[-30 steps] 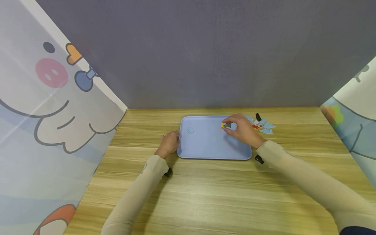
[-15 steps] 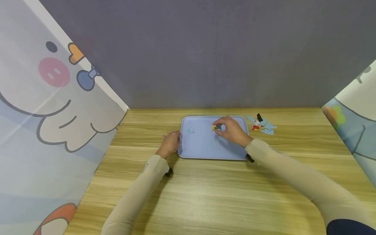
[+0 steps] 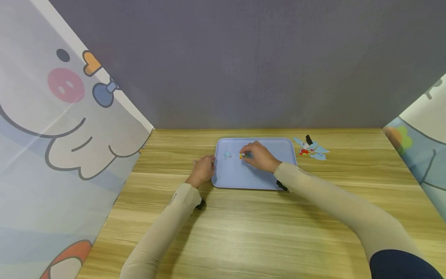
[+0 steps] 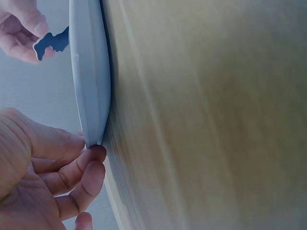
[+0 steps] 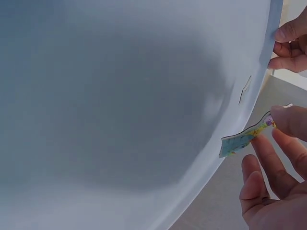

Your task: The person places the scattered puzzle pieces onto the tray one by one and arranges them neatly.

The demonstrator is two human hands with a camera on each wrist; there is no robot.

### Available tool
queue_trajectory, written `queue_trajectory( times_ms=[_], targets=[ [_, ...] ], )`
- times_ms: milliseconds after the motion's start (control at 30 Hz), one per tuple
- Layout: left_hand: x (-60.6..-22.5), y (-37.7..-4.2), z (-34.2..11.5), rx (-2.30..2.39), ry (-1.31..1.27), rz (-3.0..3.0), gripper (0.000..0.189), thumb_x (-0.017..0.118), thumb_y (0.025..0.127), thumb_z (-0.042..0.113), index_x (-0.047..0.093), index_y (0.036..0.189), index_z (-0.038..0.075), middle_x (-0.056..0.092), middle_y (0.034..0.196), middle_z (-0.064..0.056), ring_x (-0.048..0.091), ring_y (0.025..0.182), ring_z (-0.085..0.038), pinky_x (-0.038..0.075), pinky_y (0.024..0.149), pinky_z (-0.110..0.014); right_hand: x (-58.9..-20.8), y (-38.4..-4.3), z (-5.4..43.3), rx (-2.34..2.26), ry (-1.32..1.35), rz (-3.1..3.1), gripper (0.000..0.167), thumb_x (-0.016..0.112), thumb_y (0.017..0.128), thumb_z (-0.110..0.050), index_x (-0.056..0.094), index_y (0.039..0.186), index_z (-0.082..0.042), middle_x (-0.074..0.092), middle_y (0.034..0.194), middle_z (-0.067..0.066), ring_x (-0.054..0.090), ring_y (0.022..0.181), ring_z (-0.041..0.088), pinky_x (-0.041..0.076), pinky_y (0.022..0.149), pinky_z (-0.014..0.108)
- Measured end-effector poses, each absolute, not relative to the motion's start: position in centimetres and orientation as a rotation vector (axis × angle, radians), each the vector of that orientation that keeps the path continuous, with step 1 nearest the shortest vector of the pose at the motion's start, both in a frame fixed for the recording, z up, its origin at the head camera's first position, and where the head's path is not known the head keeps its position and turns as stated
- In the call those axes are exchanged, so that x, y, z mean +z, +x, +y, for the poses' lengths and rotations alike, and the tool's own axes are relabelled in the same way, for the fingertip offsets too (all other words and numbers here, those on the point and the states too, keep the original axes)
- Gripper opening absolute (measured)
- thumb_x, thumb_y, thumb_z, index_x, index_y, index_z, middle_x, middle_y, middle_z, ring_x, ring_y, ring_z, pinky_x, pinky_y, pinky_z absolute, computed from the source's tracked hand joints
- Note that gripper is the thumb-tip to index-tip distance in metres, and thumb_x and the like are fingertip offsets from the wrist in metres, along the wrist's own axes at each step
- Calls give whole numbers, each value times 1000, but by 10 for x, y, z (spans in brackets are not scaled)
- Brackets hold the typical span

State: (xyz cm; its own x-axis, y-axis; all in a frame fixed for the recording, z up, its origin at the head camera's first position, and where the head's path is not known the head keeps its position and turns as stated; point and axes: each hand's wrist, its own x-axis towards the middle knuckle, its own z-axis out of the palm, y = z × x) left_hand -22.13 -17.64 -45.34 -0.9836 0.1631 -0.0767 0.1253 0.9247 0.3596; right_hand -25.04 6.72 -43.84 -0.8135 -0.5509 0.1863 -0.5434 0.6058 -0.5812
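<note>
Though it's thin, the piece (image 5: 244, 138) shows blue and yellow

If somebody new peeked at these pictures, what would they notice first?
Probably the big pink cartoon snout on the left wall. Then the blue tray on the wooden table, held at its left side by the left hand, with the right hand pinching a colourful jigsaw piece above it. More jigsaw pieces lie right of the tray.
</note>
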Motion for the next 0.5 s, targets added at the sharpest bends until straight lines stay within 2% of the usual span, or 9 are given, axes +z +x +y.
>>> queue_trajectory(
  times_ms=[233,500],
  targets=[
    [-453,-222,-176,547,231,2995,34,63,89,5,59,122,0,68,92,-8,62,93,-27,22,97,-66,-441,-259,56,-932,-966,2803,25,74,81,-6,70,105,-5,67,99,5,50,90,22,41,83,36],
    [-455,-223,-176,566,225,2981,35,61,89,5,59,124,1,68,94,-9,61,99,-29,18,98,-68,-449,-268,47,-836,-992,2777,20,73,82,-6,72,102,-7,66,101,5,50,91,23,40,84,37]
  ],
)
